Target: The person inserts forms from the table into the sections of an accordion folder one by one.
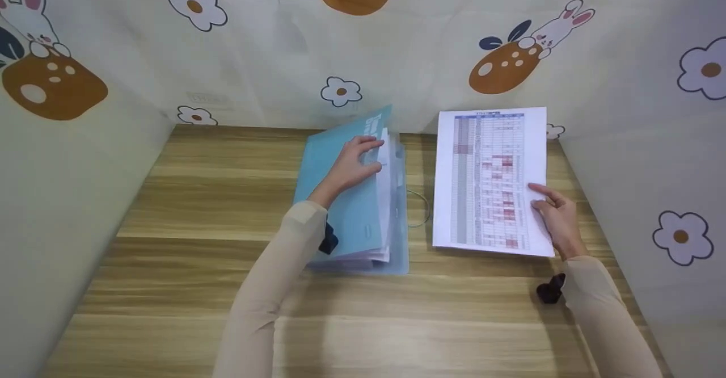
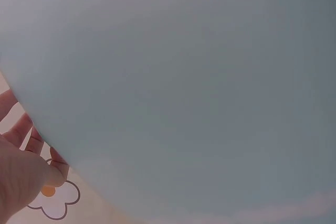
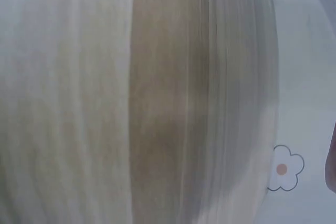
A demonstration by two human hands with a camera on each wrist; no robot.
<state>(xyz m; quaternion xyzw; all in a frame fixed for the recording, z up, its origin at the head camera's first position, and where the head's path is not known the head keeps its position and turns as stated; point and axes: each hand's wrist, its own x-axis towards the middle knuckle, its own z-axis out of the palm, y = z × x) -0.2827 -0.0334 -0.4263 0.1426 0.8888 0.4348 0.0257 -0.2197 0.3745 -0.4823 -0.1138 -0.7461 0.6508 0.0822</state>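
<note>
A light-blue folder (image 1: 340, 196) stands partly open at mid-table, its cover tilted up over white papers (image 1: 384, 196) inside. My left hand (image 1: 354, 165) is over the cover, its loosely extended fingers at the free right edge. In the left wrist view, the fingers of the left hand (image 2: 26, 166) meet the edge of the pale blue cover (image 2: 184, 93). My right hand (image 1: 558, 219) pinches the right edge of a white sheet (image 1: 490, 182) printed with a table, partly in red cells. The right wrist view barely catches the right hand (image 3: 331, 166) at its border.
A thin greenish elastic loop (image 1: 420, 208) sticks out from the folder's right side onto the wood-grain table (image 1: 198, 264). Pale curtain walls (image 1: 255, 54) with rabbits and flowers enclose the back and both sides. Dark wrist devices (image 1: 550, 290) hang below the sleeves.
</note>
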